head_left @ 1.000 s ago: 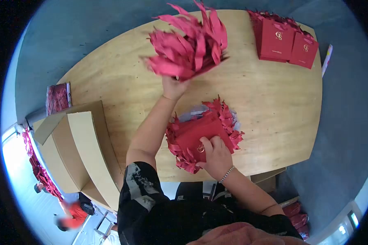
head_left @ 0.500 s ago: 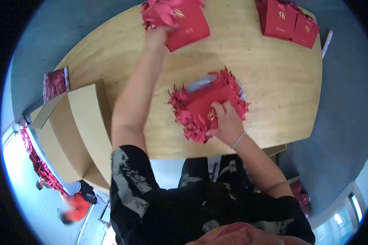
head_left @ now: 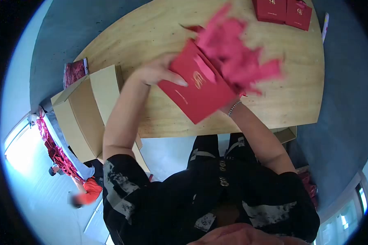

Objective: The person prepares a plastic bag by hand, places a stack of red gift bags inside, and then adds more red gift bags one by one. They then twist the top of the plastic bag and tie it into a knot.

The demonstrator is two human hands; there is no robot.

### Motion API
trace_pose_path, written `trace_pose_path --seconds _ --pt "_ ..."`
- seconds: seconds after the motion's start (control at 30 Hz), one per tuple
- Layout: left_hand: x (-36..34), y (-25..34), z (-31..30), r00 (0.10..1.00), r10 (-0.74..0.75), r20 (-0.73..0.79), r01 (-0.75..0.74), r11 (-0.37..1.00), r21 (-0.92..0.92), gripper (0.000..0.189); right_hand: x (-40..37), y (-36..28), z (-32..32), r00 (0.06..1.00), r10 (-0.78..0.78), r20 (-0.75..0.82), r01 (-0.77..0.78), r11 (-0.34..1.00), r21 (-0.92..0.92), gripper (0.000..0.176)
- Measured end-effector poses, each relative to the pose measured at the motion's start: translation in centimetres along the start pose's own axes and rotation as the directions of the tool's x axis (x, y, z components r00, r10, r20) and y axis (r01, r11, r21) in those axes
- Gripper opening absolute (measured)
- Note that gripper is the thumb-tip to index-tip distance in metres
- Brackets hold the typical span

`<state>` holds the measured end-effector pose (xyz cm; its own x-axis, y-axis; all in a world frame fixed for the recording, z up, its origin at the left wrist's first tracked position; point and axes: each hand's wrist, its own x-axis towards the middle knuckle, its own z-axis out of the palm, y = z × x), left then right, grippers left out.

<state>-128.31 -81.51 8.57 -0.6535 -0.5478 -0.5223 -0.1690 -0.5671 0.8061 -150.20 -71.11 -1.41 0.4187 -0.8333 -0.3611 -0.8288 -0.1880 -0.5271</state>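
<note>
A red paper gift bag (head_left: 196,87) with a gold logo is held tilted above the table in front of me. My left hand (head_left: 164,70) grips its left edge, thumb on the printed face. Pink-red ribbons (head_left: 237,49) fan out from the bag's upper side, blurred by motion. My right hand (head_left: 230,107), with a bracelet at the wrist, is behind the bag's lower right corner, and its fingers are hidden. Whatever lies on the table under the bag is mostly covered.
Several more red bags (head_left: 271,11) stand at the far right of the wooden table (head_left: 292,81). An open cardboard box (head_left: 86,112) is at the left, beside a dark red package (head_left: 75,74). Another person in a red top (head_left: 93,190) is at the lower left.
My left hand has come from the far side of the table toward me with a red gift bag. My right hand has slipped behind the bag. The view has shifted slightly.
</note>
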Motion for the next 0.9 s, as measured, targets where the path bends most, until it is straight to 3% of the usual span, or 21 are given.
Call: trace_pose_path --seconds 0.07,0.13,0.2,0.3,0.4,0.63,0.73,0.77,0.83,0.87,0.9 --pt "2.7 -2.5 0.2 0.979 -0.146 0.14 0.118 0.975 0.19 0.061 0.1 0.0 0.3 1.0 -0.019 -0.022 0.019 1.0 -0.017 0.075" --pt "4.6 -4.6 0.4 0.967 -0.197 0.159 0.164 0.966 0.198 0.058 0.1 0.1 0.5 0.998 -0.043 -0.044 0.042 0.999 -0.027 0.073" --pt "6.0 -5.9 0.5 0.909 -0.363 0.203 0.351 0.932 0.094 0.058 -0.2 0.3 0.7 0.996 -0.06 -0.061 0.058 0.998 -0.026 0.071" --pt "7.2 -6.6 0.2 0.893 -0.386 0.232 0.339 0.915 0.221 0.065 -0.5 0.7 1.1 0.993 -0.084 -0.085 0.083 0.996 -0.025 0.068" --pt "7.4 -6.8 0.1 0.935 -0.324 0.141 0.286 0.929 0.236 0.073 -0.7 1.5 1.2 0.988 -0.116 -0.105 0.114 0.993 -0.028 0.065" --pt "7.9 -7.3 -0.4 0.94 -0.325 0.103 0.279 0.908 0.311 0.074 -4.6 5.8 3.9 0.951 -0.257 -0.17 0.237 0.963 -0.13 0.058" --pt "7.4 -7.4 -0.2 0.947 -0.291 0.138 0.245 0.929 0.279 0.076 -6.6 7.4 4.4 0.951 -0.257 -0.174 0.227 0.958 -0.172 0.055" --pt "7.4 -7.6 -0.4 0.958 -0.273 0.084 0.235 0.921 0.311 0.077 -7.1 7.5 3.9 0.953 -0.245 -0.178 0.215 0.961 -0.175 0.054" --pt "7.2 -8.2 -0.7 0.967 -0.255 0.031 0.23 0.914 0.335 0.078 -8.2 7.1 3.3 0.96 -0.216 -0.178 0.192 0.971 -0.144 0.052" --pt "7.1 -8.0 -0.6 0.965 -0.261 0.006 0.245 0.913 0.325 0.08 -8.8 6.5 2.3 0.98 -0.159 -0.123 0.155 0.987 -0.043 0.052" --pt "7.1 -8.0 -0.5 0.963 -0.268 -0.02 0.26 0.913 0.313 0.081 -9.3 5.8 1.9 0.967 -0.146 -0.207 0.145 0.989 -0.02 0.053"
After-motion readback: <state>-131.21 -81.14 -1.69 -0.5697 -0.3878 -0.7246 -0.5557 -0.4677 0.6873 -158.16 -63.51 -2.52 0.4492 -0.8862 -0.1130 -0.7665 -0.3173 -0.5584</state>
